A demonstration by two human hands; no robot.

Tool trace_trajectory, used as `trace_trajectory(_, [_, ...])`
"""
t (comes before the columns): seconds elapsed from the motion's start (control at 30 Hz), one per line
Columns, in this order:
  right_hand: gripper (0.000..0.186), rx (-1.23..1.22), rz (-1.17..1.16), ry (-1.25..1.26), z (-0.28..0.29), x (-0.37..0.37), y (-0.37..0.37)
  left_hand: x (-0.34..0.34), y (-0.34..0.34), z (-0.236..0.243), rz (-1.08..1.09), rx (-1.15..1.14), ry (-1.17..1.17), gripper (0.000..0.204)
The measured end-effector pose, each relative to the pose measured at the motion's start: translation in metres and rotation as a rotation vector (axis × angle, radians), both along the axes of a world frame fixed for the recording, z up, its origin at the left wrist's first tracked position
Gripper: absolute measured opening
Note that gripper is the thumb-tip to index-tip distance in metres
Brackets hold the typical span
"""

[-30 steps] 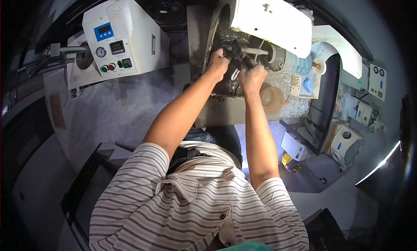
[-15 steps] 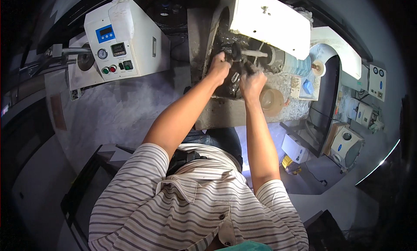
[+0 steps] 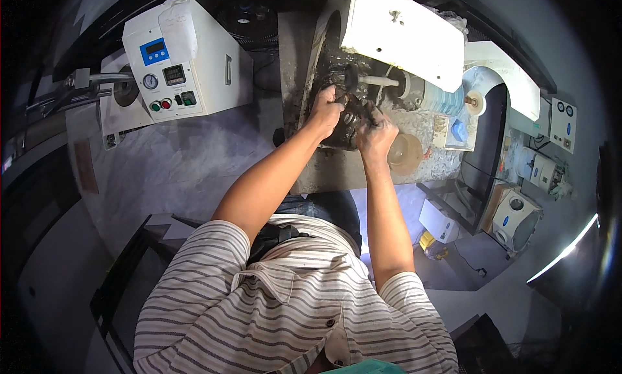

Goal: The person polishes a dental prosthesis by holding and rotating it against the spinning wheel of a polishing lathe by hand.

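Both of my hands are over a dirty splash pan [image 3: 338,138] under a bench polishing machine. My left hand [image 3: 326,112] is closed, fingers wrapped at the left end of a dark, wet-looking piece [image 3: 352,108]. At its right end is my right hand [image 3: 378,133], also closed, its fingertips smeared dark. What the piece is cannot be made out against the dark sludge. Just beyond it sits a dark round buffing wheel [image 3: 352,78] on a pale shaft [image 3: 379,81]; the piece appears apart from the wheel.
A white hood [image 3: 405,34] overhangs the shaft. Right of my right hand stands a translucent bowl [image 3: 405,152]. Farther right are a small tray [image 3: 449,141] with a blue lump and a second pale wheel [image 3: 475,102]. A white control box [image 3: 188,63] stands at left.
My hands have drawn slightly back from the buffing wheel toward me, and the dark piece between them has come lower and turned.
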State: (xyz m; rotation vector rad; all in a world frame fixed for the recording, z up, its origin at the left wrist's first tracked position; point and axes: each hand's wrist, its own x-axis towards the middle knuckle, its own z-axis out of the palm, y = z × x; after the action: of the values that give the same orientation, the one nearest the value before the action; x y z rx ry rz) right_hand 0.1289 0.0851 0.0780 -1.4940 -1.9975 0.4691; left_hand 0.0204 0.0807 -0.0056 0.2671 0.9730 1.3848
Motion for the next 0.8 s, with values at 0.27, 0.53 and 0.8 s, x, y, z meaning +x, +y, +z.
trace_trajectory(0.27, [0.025, -0.217, -0.138, -0.029, -0.004, -0.006, 0.028, -0.012, 0.018, -0.018, -0.038, -0.087, 0.172, 0.030])
trace_trajectory(0.53, [0.027, -0.225, -0.194, 0.099, -0.020, -0.002, 0.025, -0.012, 0.021, -0.016, -0.088, -0.120, 0.339, 0.024])
trace_trajectory(0.8, [0.034, -0.282, -0.277, 0.238, -0.018, -0.017, 0.028, -0.018, 0.025, -0.019, -0.052, -0.168, 0.642, 0.020])
